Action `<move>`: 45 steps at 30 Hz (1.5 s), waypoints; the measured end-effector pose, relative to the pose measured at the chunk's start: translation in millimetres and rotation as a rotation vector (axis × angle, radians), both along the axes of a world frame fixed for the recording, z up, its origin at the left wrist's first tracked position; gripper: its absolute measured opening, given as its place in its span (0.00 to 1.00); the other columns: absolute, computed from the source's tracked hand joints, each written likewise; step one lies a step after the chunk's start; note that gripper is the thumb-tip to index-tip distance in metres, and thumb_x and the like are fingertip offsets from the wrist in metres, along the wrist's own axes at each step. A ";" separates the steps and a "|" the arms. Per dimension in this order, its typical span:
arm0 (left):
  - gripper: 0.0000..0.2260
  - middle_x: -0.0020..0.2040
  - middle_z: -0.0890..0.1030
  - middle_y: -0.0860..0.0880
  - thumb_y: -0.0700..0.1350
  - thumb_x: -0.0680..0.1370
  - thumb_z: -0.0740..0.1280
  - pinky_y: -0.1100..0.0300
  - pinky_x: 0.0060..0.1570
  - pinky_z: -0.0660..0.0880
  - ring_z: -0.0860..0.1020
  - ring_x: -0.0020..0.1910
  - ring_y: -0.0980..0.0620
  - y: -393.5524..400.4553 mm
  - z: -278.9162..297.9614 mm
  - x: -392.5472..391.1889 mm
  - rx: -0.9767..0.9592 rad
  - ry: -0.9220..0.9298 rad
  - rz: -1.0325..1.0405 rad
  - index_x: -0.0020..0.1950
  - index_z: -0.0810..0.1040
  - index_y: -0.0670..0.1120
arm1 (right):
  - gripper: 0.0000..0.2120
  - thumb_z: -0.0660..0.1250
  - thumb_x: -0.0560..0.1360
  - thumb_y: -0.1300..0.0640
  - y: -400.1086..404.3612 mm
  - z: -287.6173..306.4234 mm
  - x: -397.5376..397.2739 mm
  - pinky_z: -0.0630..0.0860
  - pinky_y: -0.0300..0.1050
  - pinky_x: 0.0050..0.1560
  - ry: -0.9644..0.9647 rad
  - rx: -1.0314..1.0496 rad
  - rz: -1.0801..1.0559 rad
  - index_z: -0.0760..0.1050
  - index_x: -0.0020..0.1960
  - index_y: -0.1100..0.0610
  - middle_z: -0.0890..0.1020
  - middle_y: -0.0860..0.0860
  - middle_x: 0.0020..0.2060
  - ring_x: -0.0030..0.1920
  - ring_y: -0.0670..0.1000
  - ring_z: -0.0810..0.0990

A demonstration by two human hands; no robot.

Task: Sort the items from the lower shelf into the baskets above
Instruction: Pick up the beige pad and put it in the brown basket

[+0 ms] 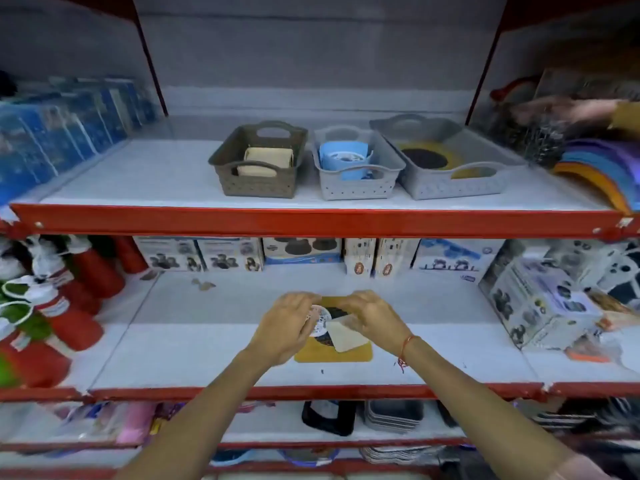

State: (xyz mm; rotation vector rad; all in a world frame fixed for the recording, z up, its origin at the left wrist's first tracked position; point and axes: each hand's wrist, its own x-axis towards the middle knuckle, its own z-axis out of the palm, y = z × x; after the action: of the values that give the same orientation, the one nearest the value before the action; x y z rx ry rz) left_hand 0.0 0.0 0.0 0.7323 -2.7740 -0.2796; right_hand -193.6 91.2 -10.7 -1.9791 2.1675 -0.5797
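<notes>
On the lower shelf lies a yellow mat with a black round centre (349,355). Over it my left hand (287,327) grips a small round white patterned piece (320,322). My right hand (374,317) pinches a cream square pad (346,336) by its upper corner. On the upper shelf stand three baskets: a brown basket (258,183) with cream pads inside, a small grey basket (356,188) with blue round pieces, and a wide grey tray basket (460,183) holding a yellow and black mat.
Boxes line the back of the lower shelf (301,254). Red bottles (65,306) crowd the left, a printed box (540,303) sits at right. Another person's hand (568,110) reaches in at the upper right above stacked coloured mats (602,168).
</notes>
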 end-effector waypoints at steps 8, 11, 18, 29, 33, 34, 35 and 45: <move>0.27 0.79 0.47 0.46 0.55 0.82 0.44 0.51 0.77 0.38 0.43 0.78 0.52 -36.1 -65.8 -21.5 0.106 -0.512 -0.048 0.78 0.45 0.43 | 0.42 0.75 0.69 0.53 -30.2 -48.6 -38.9 0.58 0.46 0.75 -0.019 0.557 0.076 0.58 0.77 0.53 0.60 0.50 0.77 0.77 0.50 0.57; 0.28 0.79 0.46 0.46 0.56 0.82 0.43 0.52 0.77 0.38 0.43 0.78 0.53 -42.2 -78.6 -23.0 0.089 -0.572 -0.056 0.78 0.44 0.43 | 0.42 0.74 0.69 0.53 -36.1 -59.1 -43.9 0.59 0.47 0.76 0.008 0.586 0.093 0.57 0.77 0.52 0.61 0.49 0.77 0.76 0.50 0.58; 0.28 0.79 0.46 0.47 0.57 0.82 0.43 0.51 0.76 0.39 0.42 0.78 0.53 -40.1 -84.4 -20.1 0.138 -0.585 -0.037 0.78 0.46 0.42 | 0.44 0.75 0.65 0.46 -37.1 -57.7 -47.5 0.68 0.48 0.70 0.090 0.573 0.093 0.59 0.76 0.54 0.66 0.52 0.73 0.71 0.53 0.67; 0.22 0.76 0.63 0.52 0.53 0.83 0.48 0.63 0.74 0.41 0.56 0.76 0.58 -27.0 -32.5 15.0 0.047 -0.119 -0.015 0.75 0.61 0.48 | 0.42 0.77 0.58 0.39 -2.3 7.4 -27.2 0.66 0.36 0.59 -0.063 0.280 0.047 0.69 0.68 0.53 0.71 0.48 0.58 0.61 0.47 0.69; 0.17 0.68 0.75 0.51 0.49 0.82 0.55 0.56 0.74 0.52 0.70 0.69 0.55 -13.5 9.1 31.7 -0.076 0.098 -0.024 0.69 0.72 0.47 | 0.40 0.78 0.58 0.42 10.3 61.2 -9.4 0.68 0.36 0.61 -0.078 0.159 0.090 0.71 0.66 0.52 0.72 0.46 0.58 0.59 0.45 0.69; 0.16 0.65 0.79 0.50 0.47 0.81 0.57 0.54 0.72 0.58 0.74 0.66 0.54 -9.5 22.9 37.6 -0.142 0.159 -0.030 0.66 0.75 0.46 | 0.40 0.78 0.58 0.41 14.0 78.1 -3.1 0.69 0.38 0.62 -0.068 0.125 0.099 0.71 0.66 0.52 0.72 0.46 0.58 0.60 0.45 0.69; 0.15 0.61 0.81 0.50 0.46 0.81 0.59 0.54 0.69 0.64 0.78 0.63 0.53 -6.8 35.6 42.3 -0.200 0.215 -0.036 0.63 0.78 0.45 | 0.40 0.78 0.59 0.41 16.6 93.2 2.2 0.71 0.41 0.64 -0.068 0.096 0.108 0.71 0.66 0.52 0.73 0.46 0.60 0.61 0.46 0.70; 0.17 0.56 0.82 0.45 0.44 0.81 0.54 0.57 0.63 0.71 0.78 0.57 0.50 -26.3 159.4 63.3 -0.473 0.637 -0.075 0.58 0.79 0.39 | 0.39 0.76 0.60 0.38 -1.1 222.4 32.5 0.68 0.29 0.58 -0.038 -0.192 0.144 0.71 0.68 0.46 0.76 0.41 0.63 0.61 0.37 0.70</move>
State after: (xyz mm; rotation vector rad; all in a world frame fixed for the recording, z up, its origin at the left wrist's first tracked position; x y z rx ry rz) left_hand 63.3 -26.3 159.4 0.3374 -2.1348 0.1182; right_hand -161.0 90.0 211.7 -2.1780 1.9923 -0.8228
